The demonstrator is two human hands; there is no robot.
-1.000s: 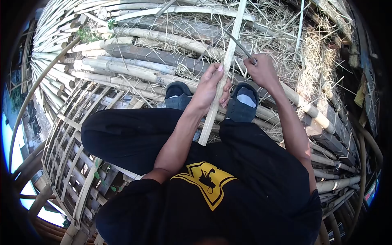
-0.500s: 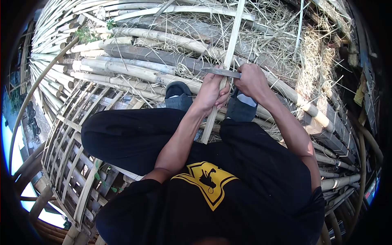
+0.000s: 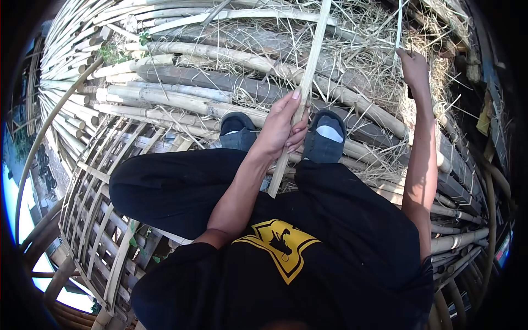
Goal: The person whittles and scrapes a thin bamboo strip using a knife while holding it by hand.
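Observation:
My left hand (image 3: 283, 124) is wrapped round a long pale bamboo strip (image 3: 313, 60), which slants from the top edge down to my lap. Out to the right, my right hand (image 3: 413, 69) has its fingers pinched at a thin, light strip (image 3: 400, 27) that runs up to the top edge. A small dark piece shows beneath the right palm; the knife's blade cannot be made out. Straw-like shavings (image 3: 352, 71) lie under and around the strips.
Bamboo poles (image 3: 181, 96) and a dark beam (image 3: 198, 75) cross the ground beyond my slippers (image 3: 325, 143). To the left stands a woven bamboo lattice (image 3: 102, 220), with a curved pole (image 3: 52, 118) beside it. More poles (image 3: 456, 243) lie at the right.
My right hand has swung away from the bamboo strip, up and right to the thin strip. The knife blade that lay across the bamboo strip no longer shows. My left hand keeps its hold.

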